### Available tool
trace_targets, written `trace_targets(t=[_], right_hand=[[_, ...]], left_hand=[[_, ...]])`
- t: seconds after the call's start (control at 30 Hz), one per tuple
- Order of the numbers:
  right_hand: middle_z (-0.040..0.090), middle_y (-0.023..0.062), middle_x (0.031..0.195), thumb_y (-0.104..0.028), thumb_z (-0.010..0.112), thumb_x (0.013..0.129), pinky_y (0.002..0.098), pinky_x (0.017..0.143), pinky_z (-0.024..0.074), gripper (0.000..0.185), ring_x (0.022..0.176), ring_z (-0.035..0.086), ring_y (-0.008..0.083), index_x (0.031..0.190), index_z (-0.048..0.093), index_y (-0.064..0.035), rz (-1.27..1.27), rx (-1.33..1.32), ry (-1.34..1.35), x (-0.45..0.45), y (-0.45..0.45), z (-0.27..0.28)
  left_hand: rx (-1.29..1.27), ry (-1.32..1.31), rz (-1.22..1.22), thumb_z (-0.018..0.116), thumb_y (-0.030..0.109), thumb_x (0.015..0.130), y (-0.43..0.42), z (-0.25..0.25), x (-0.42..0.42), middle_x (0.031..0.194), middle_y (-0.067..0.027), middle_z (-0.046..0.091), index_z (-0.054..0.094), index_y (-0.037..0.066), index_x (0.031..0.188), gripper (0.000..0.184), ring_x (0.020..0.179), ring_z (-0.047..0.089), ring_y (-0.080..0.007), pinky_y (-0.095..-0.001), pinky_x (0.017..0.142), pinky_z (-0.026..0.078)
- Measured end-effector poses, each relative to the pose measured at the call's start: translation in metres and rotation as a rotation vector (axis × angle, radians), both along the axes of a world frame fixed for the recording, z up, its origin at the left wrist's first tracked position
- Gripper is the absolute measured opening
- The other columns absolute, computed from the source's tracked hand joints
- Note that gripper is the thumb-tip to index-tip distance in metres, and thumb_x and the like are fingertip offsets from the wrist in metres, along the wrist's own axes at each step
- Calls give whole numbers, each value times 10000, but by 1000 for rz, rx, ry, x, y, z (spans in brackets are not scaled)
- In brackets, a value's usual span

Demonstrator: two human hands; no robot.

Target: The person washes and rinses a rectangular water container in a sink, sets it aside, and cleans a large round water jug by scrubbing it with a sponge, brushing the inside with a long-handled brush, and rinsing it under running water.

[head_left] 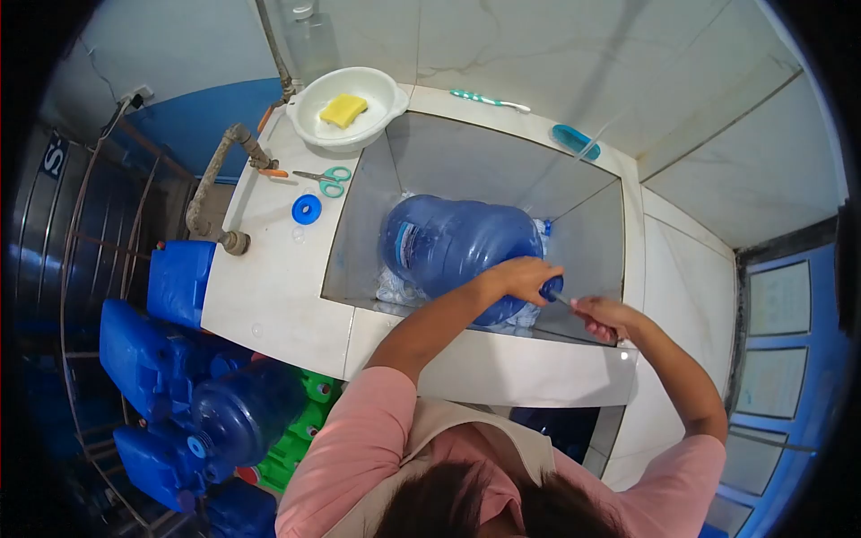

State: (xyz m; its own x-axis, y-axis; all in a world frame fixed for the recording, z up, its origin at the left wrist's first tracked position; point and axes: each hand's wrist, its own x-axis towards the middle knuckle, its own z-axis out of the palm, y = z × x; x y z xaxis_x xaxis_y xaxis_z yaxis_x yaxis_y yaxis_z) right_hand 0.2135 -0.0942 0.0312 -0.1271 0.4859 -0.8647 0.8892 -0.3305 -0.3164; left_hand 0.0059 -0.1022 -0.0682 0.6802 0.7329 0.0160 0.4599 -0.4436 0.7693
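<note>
left fingers (540, 270) clasp a blue bottle (462, 238), its label (406, 245) illegible; right fingers (588, 308) grip a thin rod (562, 298).

White counter (269, 300), 1 bowl (359, 141), scissors (324, 177), toothbrush (489, 100)

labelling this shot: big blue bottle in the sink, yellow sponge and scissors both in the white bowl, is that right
Not quite: the head view shows the scissors on the countertop, not in the white bowl. The yellow sponge is in the bowl and the big blue bottle is in the sink.
</note>
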Motion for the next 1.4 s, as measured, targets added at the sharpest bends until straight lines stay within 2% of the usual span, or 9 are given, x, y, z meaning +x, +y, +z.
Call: trace_targets(t=[0.23, 0.3, 0.4, 0.7, 0.77, 0.87, 1.03, 1.23, 1.4], right_hand=[[476, 11, 573, -245, 540, 884, 275, 477, 418, 185, 471, 469, 131, 926, 586, -71, 344, 223, 204, 42, 20, -11], [572, 62, 639, -197, 538, 848, 365, 620, 453, 193, 549, 563, 213, 944, 589, -38, 1239, 1290, -290, 45, 24, -19], [623, 102, 681, -242, 524, 827, 397, 663, 446, 242, 583, 602, 268, 872, 605, -18, 1316, 1475, -377, 1, 19, 3], [654, 122, 676, -708, 364, 815, 389, 744, 481, 717, 724, 648, 309, 679, 688, -82, 357, 506, -387, 92, 21, 12], [608, 104, 593, -641, 458, 820, 384, 676, 473, 624, 677, 631, 289, 610, 645, -84, 281, 770, -417, 102, -1, 7], [489, 54, 543, -374, 682, 743, 367, 553, 385, 354, 548, 518, 241, 599, 525, -91, 781, 1622, -212, 118, 17, 37], [535, 43, 600, -351, 666, 772, 364, 573, 400, 297, 580, 541, 237, 730, 562, -75, 806, 1485, -197, 105, 24, 33], [624, 147, 744, -376, 608, 817, 450, 592, 469, 378, 691, 610, 350, 1024, 539, -67, 640, 590, 106, 98, 38, -14], [617, 181, 807, -271, 552, 855, 469, 672, 464, 279, 775, 617, 356, 1016, 508, -49, 746, 677, -345, 34, 11, 35]], left_hand=[[170, -144, 69, 716, 202, 625, 6, -11, 13, 1006, -176, 553, 480, 6, 1093, 559, 966, 539, -358, -424, 833, 431], [182, -132, 112, 711, 201, 634, 12, -14, 16, 1014, -176, 558, 479, 5, 1103, 559, 979, 537, -357, -421, 843, 431], [195, -123, 229, 718, 221, 640, 17, -14, 18, 994, -177, 565, 478, 4, 1104, 565, 971, 540, -358, -423, 839, 431], [186, -80, 167, 725, 272, 652, 30, -27, 26, 952, -175, 581, 491, 22, 1048, 524, 927, 557, -360, -421, 785, 443], [140, -64, 130, 723, 273, 655, 39, -20, 21, 939, -179, 581, 488, 20, 1047, 522, 909, 563, -359, -423, 765, 446], [108, -73, 102, 720, 274, 657, 41, -4, 5, 916, -183, 580, 484, 16, 1047, 524, 875, 572, -358, -427, 735, 450], [110, -120, 74, 715, 241, 658, 37, -14, 8, 963, -161, 562, 468, 35, 1108, 552, 932, 551, -343, -419, 794, 435], [502, -8, 477, 728, 231, 637, 14, -32, 38, 1093, -128, 503, 455, 9, 1140, 614, 1031, 486, -304, -399, 886, 382], [481, -93, 472, 728, 241, 645, 16, -31, 34, 1070, -124, 509, 463, 16, 1131, 597, 1011, 488, -303, -405, 883, 387]])
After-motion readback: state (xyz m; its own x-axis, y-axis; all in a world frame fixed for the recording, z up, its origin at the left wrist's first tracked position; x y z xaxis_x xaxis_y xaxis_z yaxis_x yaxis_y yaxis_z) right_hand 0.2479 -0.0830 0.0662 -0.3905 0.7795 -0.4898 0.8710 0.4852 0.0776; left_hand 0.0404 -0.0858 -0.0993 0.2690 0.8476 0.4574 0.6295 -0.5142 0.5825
